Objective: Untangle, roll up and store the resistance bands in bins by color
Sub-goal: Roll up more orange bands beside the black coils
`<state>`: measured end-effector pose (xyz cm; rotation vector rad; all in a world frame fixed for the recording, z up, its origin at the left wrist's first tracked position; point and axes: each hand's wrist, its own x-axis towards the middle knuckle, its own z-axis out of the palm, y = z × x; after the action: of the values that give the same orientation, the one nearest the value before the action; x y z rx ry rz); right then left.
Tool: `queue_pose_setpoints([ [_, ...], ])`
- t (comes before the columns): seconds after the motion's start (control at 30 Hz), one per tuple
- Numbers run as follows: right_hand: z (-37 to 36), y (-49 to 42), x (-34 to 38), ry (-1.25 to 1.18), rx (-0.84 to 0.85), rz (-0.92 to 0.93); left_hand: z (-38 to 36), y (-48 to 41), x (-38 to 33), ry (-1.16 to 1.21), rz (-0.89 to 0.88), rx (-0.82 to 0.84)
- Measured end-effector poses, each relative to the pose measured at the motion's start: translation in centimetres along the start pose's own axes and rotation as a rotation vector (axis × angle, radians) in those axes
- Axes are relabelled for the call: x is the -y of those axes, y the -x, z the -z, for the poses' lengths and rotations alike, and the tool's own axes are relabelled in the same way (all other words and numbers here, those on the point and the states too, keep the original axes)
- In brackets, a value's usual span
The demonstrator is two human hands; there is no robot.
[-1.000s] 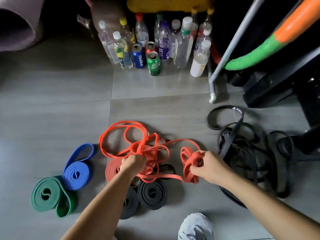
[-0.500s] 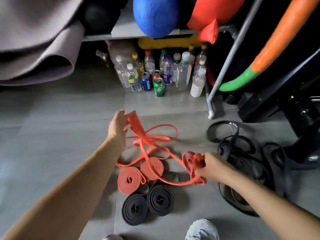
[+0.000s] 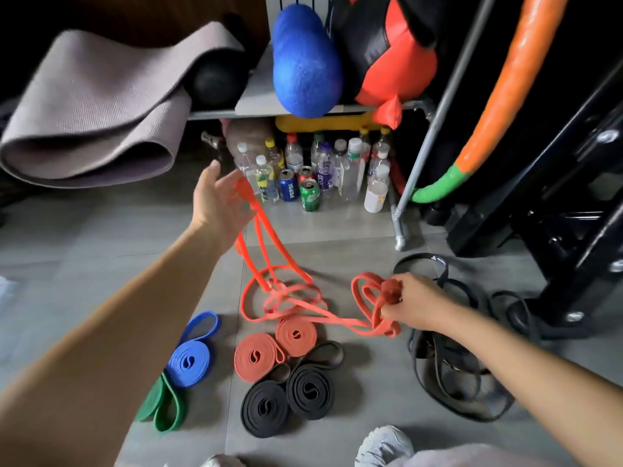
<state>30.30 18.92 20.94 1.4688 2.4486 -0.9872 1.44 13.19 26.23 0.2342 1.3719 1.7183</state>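
Left hand (image 3: 219,200) raised above the floor (image 3: 101,264), fingers spread and nearly straight, one end of the tangled orange band (image 3: 283,298) hanging from its fingertips; right hand (image 3: 414,305) held low, fingers curled round a bunched loop of the same band. Between the hands the band drops to a knot of loops lying on the floor. Nearer the person: two rolled orange bands (image 3: 256,357), touching; two rolled black bands (image 3: 266,407), side by side; to the left, a rolled blue band (image 3: 188,362) beside a loosely folded green band (image 3: 161,406). Beyond the right hand, a heap of loose black bands (image 3: 448,365). Bottles and cans (image 3: 303,176) stand at the back
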Motion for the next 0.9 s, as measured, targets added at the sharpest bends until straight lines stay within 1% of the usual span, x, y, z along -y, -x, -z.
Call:
queue_pose_setpoints([
  [0.1,1.5,1.0,0.5,0.162,0.088,0.020,-0.7,0.1,-3.0,0.087,-0.069,-0.003],
  [0.17,1.8,1.7,0.4,0.208,0.103,0.038,-1.0,0.3,-4.4,0.046,-0.087,0.023],
  [0.23,1.8,2.1,0.5,0.147,0.100,0.054,-1.1,0.5,-4.8,-0.039,-0.084,0.033],
  [0.3,1.7,2.2,1.1,-0.047,0.052,0.052,-0.8,0.8,-4.3,-0.118,-0.055,0.051],
  [0.33,1.8,2.2,1.5,-0.168,-0.002,0.034,-0.5,0.8,-3.8,-0.167,-0.017,0.061],
  [0.37,2.0,2.1,1.9,-0.267,-0.072,0.035,-0.2,1.0,-3.1,-0.238,0.034,0.052],
  [0.4,2.5,2.4,2.5,-0.315,-0.119,0.034,0.2,1.2,-2.4,-0.355,0.090,0.024],
  [0.5,4.5,3.2,4.7,-0.364,-0.156,0.097,1.1,2.7,-0.5,-0.739,0.218,-0.053],
  [0.57,5.8,4.0,6.4,-0.427,-0.175,0.181,0.7,3.9,0.1,-0.854,0.252,-0.036],
  [0.63,6.8,4.9,8.0,-0.494,-0.206,0.258,-0.5,5.5,-0.2,-0.896,0.198,0.020],
  [0.73,7.7,6.1,9.7,-0.644,-0.246,0.327,-3.3,8.8,-1.6,-0.902,0.113,0.199],
  [0.83,8.3,7.5,11.1,-0.777,-0.298,0.356,-5.4,12.8,-2.9,-0.783,0.112,0.401],
  [0.9,9.2,8.5,12.3,-0.856,-0.307,0.408,-5.9,14.7,-3.6,-0.693,0.034,0.424],
])
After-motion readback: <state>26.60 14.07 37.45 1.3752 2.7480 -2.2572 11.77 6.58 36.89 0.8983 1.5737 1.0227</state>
